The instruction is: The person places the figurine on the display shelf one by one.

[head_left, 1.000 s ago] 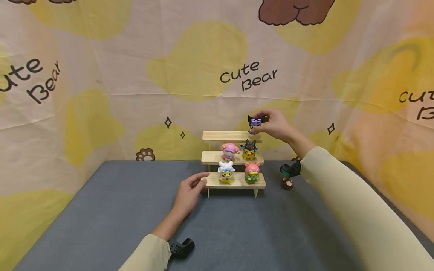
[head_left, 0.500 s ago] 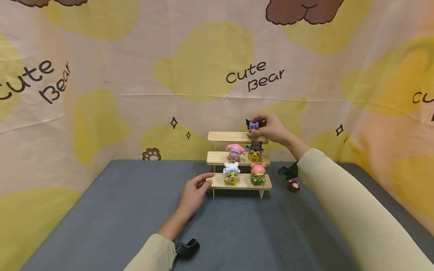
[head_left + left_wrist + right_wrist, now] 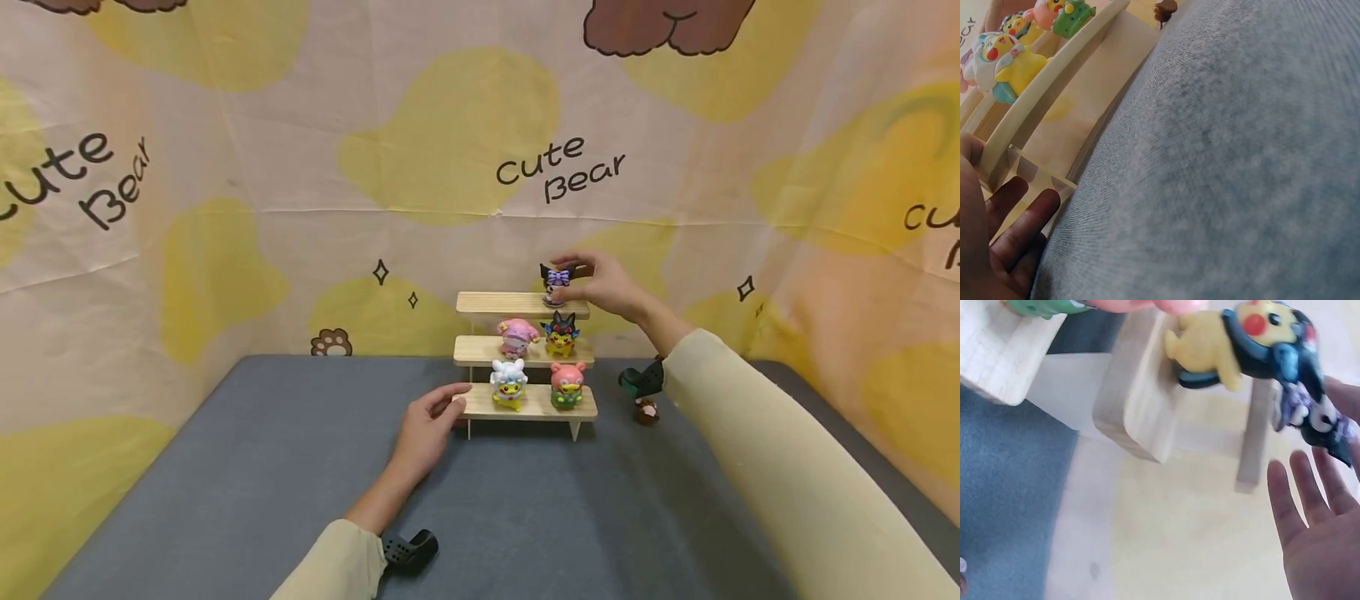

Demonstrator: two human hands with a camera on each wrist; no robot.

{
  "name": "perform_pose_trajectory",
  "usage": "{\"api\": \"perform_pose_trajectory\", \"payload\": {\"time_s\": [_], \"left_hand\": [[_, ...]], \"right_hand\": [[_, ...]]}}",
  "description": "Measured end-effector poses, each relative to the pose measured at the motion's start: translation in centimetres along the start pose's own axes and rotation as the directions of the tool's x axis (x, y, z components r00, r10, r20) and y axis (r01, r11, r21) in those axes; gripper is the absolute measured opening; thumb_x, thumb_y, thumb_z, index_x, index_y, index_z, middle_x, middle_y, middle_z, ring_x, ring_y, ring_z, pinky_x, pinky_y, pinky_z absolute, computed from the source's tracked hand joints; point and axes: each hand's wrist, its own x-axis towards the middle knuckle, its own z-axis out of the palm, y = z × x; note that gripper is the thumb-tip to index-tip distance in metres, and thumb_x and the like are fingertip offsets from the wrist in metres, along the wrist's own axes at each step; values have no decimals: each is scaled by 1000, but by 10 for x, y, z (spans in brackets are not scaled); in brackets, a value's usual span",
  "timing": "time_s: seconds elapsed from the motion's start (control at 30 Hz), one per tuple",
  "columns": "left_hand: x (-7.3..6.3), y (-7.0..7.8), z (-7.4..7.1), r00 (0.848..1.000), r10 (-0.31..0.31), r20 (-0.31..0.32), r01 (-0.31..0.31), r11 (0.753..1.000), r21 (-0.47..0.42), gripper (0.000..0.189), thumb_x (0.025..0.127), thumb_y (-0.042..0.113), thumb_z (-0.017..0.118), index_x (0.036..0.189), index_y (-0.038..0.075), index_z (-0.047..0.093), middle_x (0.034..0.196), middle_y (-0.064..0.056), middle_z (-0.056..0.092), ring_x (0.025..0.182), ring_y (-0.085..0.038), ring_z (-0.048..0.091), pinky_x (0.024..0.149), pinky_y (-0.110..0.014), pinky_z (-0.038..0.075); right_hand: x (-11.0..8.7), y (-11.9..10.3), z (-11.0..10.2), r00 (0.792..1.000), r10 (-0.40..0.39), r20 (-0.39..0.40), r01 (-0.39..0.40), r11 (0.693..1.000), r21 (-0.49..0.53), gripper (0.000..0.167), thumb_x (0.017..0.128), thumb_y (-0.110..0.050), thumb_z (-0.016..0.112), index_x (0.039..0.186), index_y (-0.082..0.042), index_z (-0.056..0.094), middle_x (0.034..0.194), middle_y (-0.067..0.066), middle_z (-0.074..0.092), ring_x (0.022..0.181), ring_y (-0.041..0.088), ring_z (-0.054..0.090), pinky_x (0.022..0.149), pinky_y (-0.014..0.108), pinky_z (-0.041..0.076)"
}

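A three-tier wooden display stand [image 3: 480,402] stands on the table. My left hand [image 3: 424,433] holds the left end of its lowest shelf; in the left wrist view some fingers [image 3: 1029,228] extend below the plank. On the top shelf's right part, my right hand [image 3: 603,287] pinches a black-and-purple figurine [image 3: 557,286] with a bow, its base at the board. The middle shelf bears a pink figurine [image 3: 517,338] and a yellow one in a black hood [image 3: 561,335]. Below them are a white-hooded yellow figurine [image 3: 509,385] and a pink-and-green one [image 3: 567,387].
A small brown figurine [image 3: 647,412] is on the grey table [image 3: 300,467], right of the stand, partly hidden behind the dark strap on my right wrist. A printed cloth [image 3: 420,150] hangs behind the table.
My right hand has lowered the black-and-purple figurine from above the top shelf down to its board, slightly leftward. The left hand keeps its place at the lowest shelf. The head view shifted slightly.
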Motion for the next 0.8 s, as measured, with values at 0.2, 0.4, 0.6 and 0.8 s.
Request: {"api": "perform_pose_trajectory", "payload": {"time_s": [0.2,0.4,0.6,0.8], "left_hand": [[0,0,-1,1000,3,3,-3,1000,15,24,99,18,65,121,13,74,117,-13,75,87,-13,71,76,-28,56],[0,1,-1,1000,7,9,-7,1000,12,25,100,19,65,122,13,74,120,-13,75,89,-15,73,79,-32,58],[-1,1,-2,1000,6,15,-6,1000,20,25,100,21,64,123,14,73,122,-12,74,91,-16,73,81,-35,58],[-1,3,-1,1000,7,11,-7,1000,17,26,100,20,64,124,12,73,123,-14,73,92,-19,73,82,-38,59]], "right_hand": [[-16,-15,-21,997,-36,-64,34,999,-25,56,89,-14,77,140,-4,57,147,19,54,137,35,47,112,56,38],[-44,-26,-35,990,-90,-106,87,996,-30,50,91,-15,76,137,-7,60,139,17,59,130,27,53,111,49,43],[-80,-26,-40,975,-151,-162,143,988,-57,44,92,-13,74,134,-4,62,131,4,65,116,2,56,100,25,50],[-111,-17,-42,965,-165,-203,164,986,-25,35,91,-9,74,126,-7,68,120,-12,68,104,-1,65,87,14,53]]}}
